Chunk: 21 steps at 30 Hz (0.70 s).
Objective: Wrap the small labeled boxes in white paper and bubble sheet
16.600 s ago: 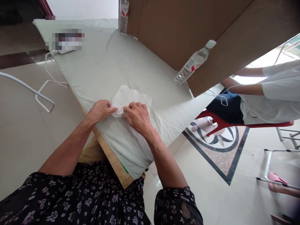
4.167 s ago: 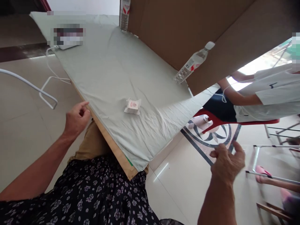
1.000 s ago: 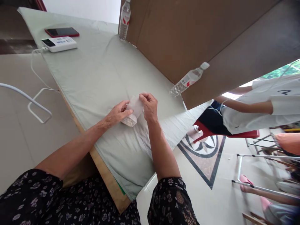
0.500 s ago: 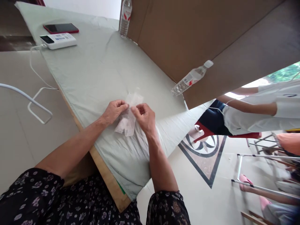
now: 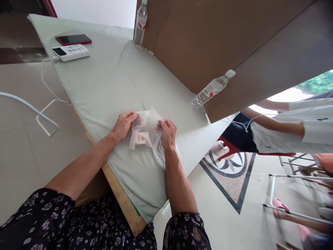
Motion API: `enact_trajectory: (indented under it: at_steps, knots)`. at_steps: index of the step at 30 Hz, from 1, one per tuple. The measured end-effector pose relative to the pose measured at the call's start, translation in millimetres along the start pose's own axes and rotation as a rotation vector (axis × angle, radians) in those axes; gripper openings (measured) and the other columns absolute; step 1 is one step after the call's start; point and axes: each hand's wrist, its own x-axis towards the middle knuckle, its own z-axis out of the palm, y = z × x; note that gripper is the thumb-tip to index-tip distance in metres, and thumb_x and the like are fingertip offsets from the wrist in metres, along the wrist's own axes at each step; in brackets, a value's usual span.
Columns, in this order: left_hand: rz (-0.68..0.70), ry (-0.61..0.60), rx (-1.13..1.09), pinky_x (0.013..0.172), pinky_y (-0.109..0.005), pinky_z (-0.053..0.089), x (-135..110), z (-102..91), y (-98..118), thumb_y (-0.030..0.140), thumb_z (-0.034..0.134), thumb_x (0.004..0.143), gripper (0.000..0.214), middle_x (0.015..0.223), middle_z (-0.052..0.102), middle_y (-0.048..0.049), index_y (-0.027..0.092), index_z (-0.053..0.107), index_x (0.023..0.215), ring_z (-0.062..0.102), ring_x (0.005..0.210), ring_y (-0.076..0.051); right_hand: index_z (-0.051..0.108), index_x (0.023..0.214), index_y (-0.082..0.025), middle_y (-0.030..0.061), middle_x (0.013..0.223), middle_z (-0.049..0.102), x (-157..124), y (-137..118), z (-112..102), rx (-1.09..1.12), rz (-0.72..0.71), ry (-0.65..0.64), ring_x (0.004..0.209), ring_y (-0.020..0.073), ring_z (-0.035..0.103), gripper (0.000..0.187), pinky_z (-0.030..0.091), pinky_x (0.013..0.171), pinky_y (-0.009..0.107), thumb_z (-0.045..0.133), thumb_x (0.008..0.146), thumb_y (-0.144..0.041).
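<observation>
A thin white tissue-like sheet is spread between my two hands just above the pale green cloth on the table. Under the sheet shows a small packet with a pink and white label. My left hand pinches the sheet's left edge with closed fingers. My right hand grips its right edge, fingers curled.
A red phone and a white power bank with a cable lie at the far left end. Two water bottles lean on a tall cardboard wall. Another person in white sits on a red chair to the right.
The bunched sheet has been pulled open sideways between my hands, and the small labelled packet now shows under it. Both hands have moved slightly apart.
</observation>
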Motion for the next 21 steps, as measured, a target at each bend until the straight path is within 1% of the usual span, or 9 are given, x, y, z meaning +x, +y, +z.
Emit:
enact_trajectory:
  at_steps: [4, 8, 10, 13, 14, 16, 18, 19, 21]
  knots:
    - [0.012, -0.03, 0.008, 0.057, -0.025, 0.046, 2, -1.0, -2, 0.053, 0.075, 0.071, 0.036, 0.063, 0.058, 0.0022, 0.02, 0.06, 0.073, 0.056, 0.059, -0.014, 0.058, 0.065, -0.023, -0.002, 0.062, 0.056, 1, 4, 0, 0.009, 0.031, 0.007, 0.062, 0.0136, 0.05, 0.03, 0.042, 0.061, 0.028, 0.061, 0.081, -0.049]
    - [0.04, -0.007, 0.08, 0.056, -0.024, 0.045, 3, -0.3, -2, 0.05, 0.071, 0.076, 0.032, 0.065, 0.058, 0.0023, 0.02, 0.059, 0.075, 0.053, 0.058, -0.012, 0.065, 0.078, -0.023, -0.0008, 0.071, 0.064, -1, 5, -1, -0.002, 0.115, -0.056, 0.06, 0.013, 0.052, 0.038, 0.04, 0.054, 0.027, 0.066, 0.079, -0.061]
    - [0.149, 0.075, 0.181, 0.058, -0.024, 0.044, 1, -1.1, 1, 0.046, 0.069, 0.077, 0.027, 0.07, 0.06, 0.0026, 0.02, 0.061, 0.082, 0.053, 0.061, -0.011, 0.067, 0.083, -0.022, -0.0007, 0.072, 0.065, -2, 5, -1, -0.03, 0.117, -0.112, 0.062, 0.0137, 0.055, 0.04, 0.043, 0.056, 0.027, 0.071, 0.075, -0.061]
    - [0.415, 0.198, 0.413, 0.066, -0.025, 0.046, -7, -5.9, 6, 0.041, 0.072, 0.074, 0.031, 0.074, 0.058, 0.0043, 0.021, 0.061, 0.094, 0.054, 0.066, -0.012, 0.067, 0.078, -0.022, -0.0012, 0.071, 0.065, -2, 5, 0, -0.047, 0.078, -0.13, 0.067, 0.0147, 0.059, 0.031, 0.046, 0.063, 0.028, 0.072, 0.075, -0.052]
    - [0.483, 0.183, 0.494, 0.067, -0.026, 0.046, -11, -8.1, 8, 0.042, 0.073, 0.073, 0.033, 0.072, 0.056, 0.0053, 0.021, 0.061, 0.095, 0.052, 0.065, -0.012, 0.067, 0.076, -0.022, -0.0014, 0.07, 0.064, -2, 6, 0, -0.04, 0.062, -0.12, 0.067, 0.0145, 0.058, 0.028, 0.047, 0.065, 0.029, 0.071, 0.076, -0.05]
    - [0.548, 0.062, 0.632, 0.065, -0.027, 0.045, -17, -12.5, 9, 0.045, 0.072, 0.073, 0.032, 0.067, 0.053, 0.0059, 0.021, 0.062, 0.092, 0.049, 0.061, -0.012, 0.067, 0.073, -0.021, -0.0017, 0.069, 0.064, -1, 6, 0, -0.02, 0.035, -0.101, 0.067, 0.0137, 0.057, 0.026, 0.047, 0.068, 0.029, 0.069, 0.077, -0.046]
    - [0.532, -0.053, 0.75, 0.063, -0.028, 0.044, -21, -16.0, 8, 0.047, 0.073, 0.071, 0.031, 0.068, 0.056, 0.0044, 0.021, 0.064, 0.087, 0.048, 0.059, -0.012, 0.067, 0.072, -0.021, -0.0023, 0.068, 0.063, -1, 8, 0, -0.004, 0.014, -0.091, 0.066, 0.0131, 0.055, 0.025, 0.046, 0.069, 0.029, 0.069, 0.078, -0.045]
    - [0.513, -0.075, 0.801, 0.063, -0.029, 0.044, -22, -17.4, 8, 0.044, 0.074, 0.07, 0.029, 0.07, 0.058, 0.0033, 0.021, 0.065, 0.084, 0.049, 0.059, -0.012, 0.067, 0.072, -0.021, -0.0026, 0.067, 0.062, -1, 8, 0, -0.004, 0.004, -0.088, 0.065, 0.013, 0.054, 0.024, 0.046, 0.069, 0.029, 0.068, 0.078, -0.045]
    - [0.468, -0.049, 0.871, 0.064, -0.029, 0.045, -20, -19.8, 8, 0.035, 0.07, 0.069, 0.018, 0.071, 0.061, 0.0019, 0.021, 0.064, 0.078, 0.051, 0.061, -0.013, 0.066, 0.071, -0.022, -0.0032, 0.065, 0.06, 0, 11, -1, -0.018, -0.016, -0.078, 0.064, 0.0129, 0.053, 0.024, 0.044, 0.068, 0.029, 0.067, 0.08, -0.044]
